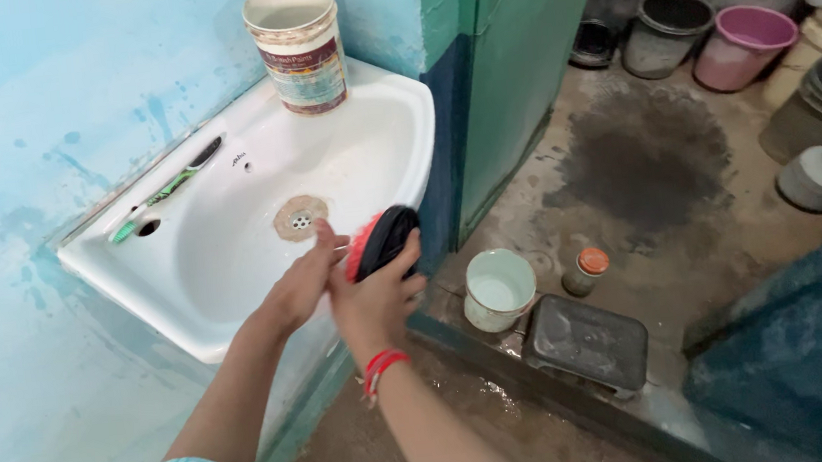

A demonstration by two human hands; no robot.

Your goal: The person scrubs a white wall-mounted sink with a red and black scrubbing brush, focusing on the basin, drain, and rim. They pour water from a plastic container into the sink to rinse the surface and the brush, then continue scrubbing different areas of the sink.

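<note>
A round scrubbing brush (pixel 380 243), black-backed with red-pink bristles, is held at the front rim of the white washbasin (pixel 238 308), just right of the drain (pixel 300 218). It is gripped by the right hand (pixel 375 302), whose fingers are curled shut around the lower edge of the black back, the thumb side pressed against it. The brush is judged light and rigid in its plastic back, springy in the bristles, and likely slippery where wet; the firm back edge looks the sound place to take hold, not the bristles. The left hand (pixel 301 287) is laid alongside, its fingers loosely bent and touching the bristle side; whether anything is actually gripped by it cannot be told. Both forearms are stretched forward and upward from the lower frame, wrists close together over the basin's lip, and a red thread band (pixel 380 367) is worn at the right wrist. A toothbrush (pixel 164 191) is seen lying on the back ledge, a paint bucket (pixel 298 46) standing at the corner, and a small white cup (pixel 497 289) on the floor beside a dark stool (pixel 585 344).
</note>
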